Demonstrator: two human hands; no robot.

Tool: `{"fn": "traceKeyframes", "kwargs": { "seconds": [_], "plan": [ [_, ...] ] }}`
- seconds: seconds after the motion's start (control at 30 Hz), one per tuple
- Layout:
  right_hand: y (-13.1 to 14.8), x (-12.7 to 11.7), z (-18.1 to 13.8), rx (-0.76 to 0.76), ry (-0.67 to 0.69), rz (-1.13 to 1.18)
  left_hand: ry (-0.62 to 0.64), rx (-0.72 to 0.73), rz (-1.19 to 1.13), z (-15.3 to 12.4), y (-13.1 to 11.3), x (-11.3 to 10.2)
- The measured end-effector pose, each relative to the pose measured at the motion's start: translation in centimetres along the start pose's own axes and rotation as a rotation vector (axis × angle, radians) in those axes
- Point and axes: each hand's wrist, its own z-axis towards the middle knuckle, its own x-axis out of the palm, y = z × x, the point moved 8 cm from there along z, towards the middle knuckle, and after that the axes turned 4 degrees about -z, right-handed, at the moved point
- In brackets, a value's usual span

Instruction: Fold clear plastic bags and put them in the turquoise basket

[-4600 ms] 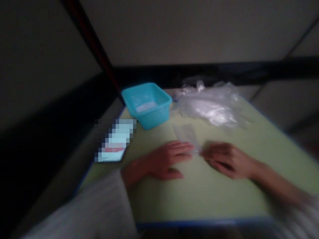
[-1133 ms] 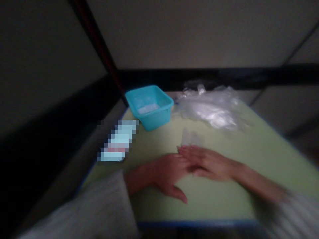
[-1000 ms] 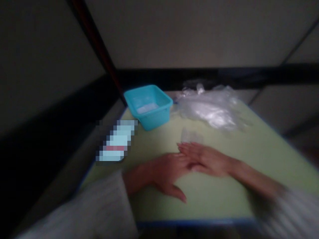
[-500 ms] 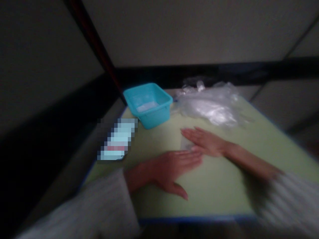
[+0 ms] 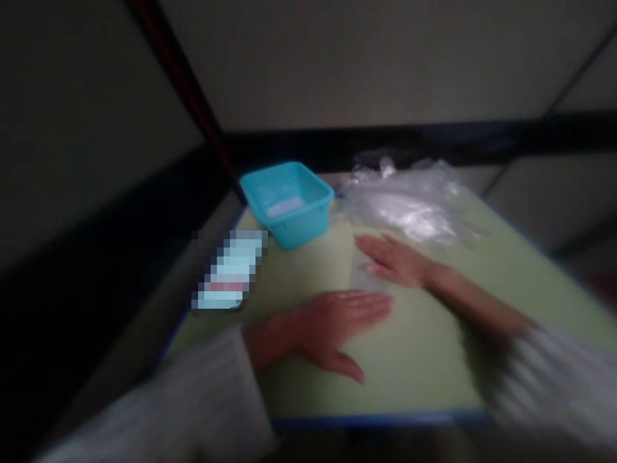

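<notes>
A small, thin, greyish translucent sheet (image 5: 361, 273), perhaps a plastic bag, lies flat on the yellow-green tabletop (image 5: 409, 360). My left hand (image 5: 340, 325) rests flat over its near end, fingers stretched to the right and thumb apart. Across the far part of the sheet lies my right hand (image 5: 398, 260), palm down with fingers extended to the left. Both palms hide much of the sheet, and neither hand grips anything. The picture is dim and blurred.
At the back left stands a turquoise plastic basket (image 5: 303, 228) with something whitish in its bottom. Crumpled clear plastic bags (image 5: 409, 202) are heaped at the back right. A pixelated, lit phone-like object (image 5: 231, 270) lies at the left edge. A wall (image 5: 366, 64) rises behind the table.
My right hand has slid away from me along the sheet, uncovering more of it between the hands. My left hand stays nearly where it was.
</notes>
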Motion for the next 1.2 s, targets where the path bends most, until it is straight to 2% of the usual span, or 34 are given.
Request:
{"fn": "traceKeyframes", "kwargs": {
  "seconds": [0.1, 0.27, 0.37, 0.47, 0.63, 0.87, 1.2],
  "plan": [
    [-0.8, -0.6, -0.1, 0.081, -0.113, 0.072, -0.012, -0.003, 0.008, -0.1, -0.1, -0.1],
    [-1.5, -2.3, -1.7, 0.157, -0.287, 0.422, -0.014, 0.007, 0.028, -0.3, -0.2, -0.1],
    [-1.1, -2.9, -3.4, 0.175, -0.288, 0.533, -0.005, 0.001, 0.045, -0.4, -0.2, -0.1],
    [-0.6, -3.3, -5.3, 0.183, -0.281, 0.479, 0.000, -0.017, 0.061, -0.4, -0.3, -0.3],
    [0.6, -3.3, -7.0, 0.010, -0.226, 0.314, 0.024, -0.042, 0.071, -0.6, -0.2, -0.2],
    [1.0, -3.0, -6.7, -0.078, -0.172, 0.171, 0.044, -0.044, 0.055, -0.8, 0.0, -0.1],
    [1.3, -3.2, -6.8, -0.103, -0.146, 0.154, 0.014, -0.058, 0.058, -0.6, -0.3, -0.5]
  ]
}}
